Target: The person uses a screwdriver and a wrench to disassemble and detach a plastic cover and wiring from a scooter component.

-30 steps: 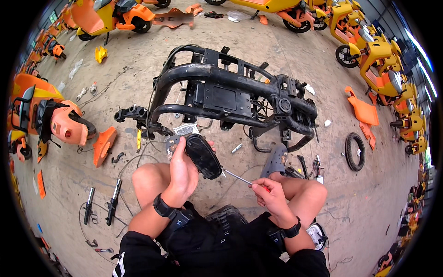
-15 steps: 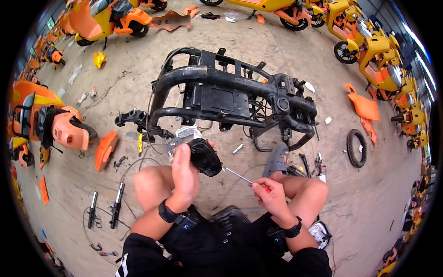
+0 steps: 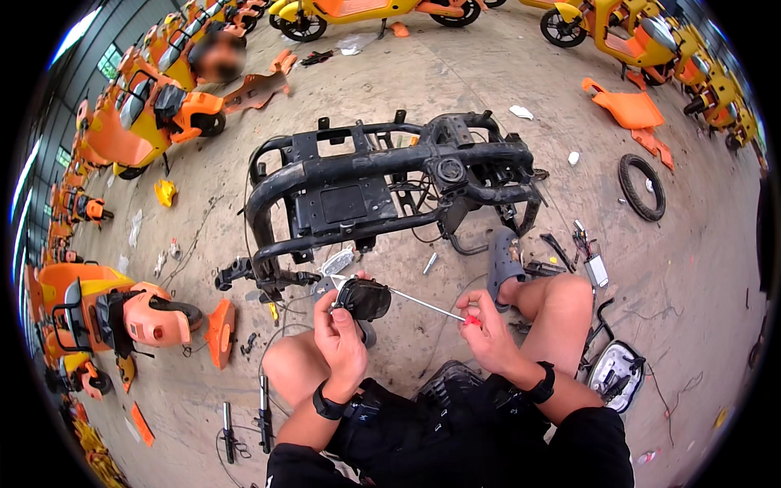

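My left hand [image 3: 342,342] grips a black rounded housing [image 3: 366,299] between thumb and fingers, in front of my knees. A pale edge shows along the housing's far left side. In my right hand [image 3: 490,333] is a screwdriver [image 3: 429,303] with a red handle and a long metal shaft. Its shaft points left, and its tip meets or lies just beside the housing's right upper edge; contact is too small to tell. Beyond both hands a black tubular scooter frame [image 3: 342,167] lies on the concrete floor.
A clear lamp-like piece [image 3: 338,260] lies beside the frame. To the right are a tire [image 3: 641,187], a white-lined shell [image 3: 616,376] and orange panels [image 3: 626,107]. Shock absorbers [image 3: 264,413] lie left of my knee. A scooter [image 3: 122,305] stands further left, with more scooters around.
The view has shifted and turned. The housing has tilted in my left hand, and my right hand sits farther back along the screwdriver, showing more of its shaft.
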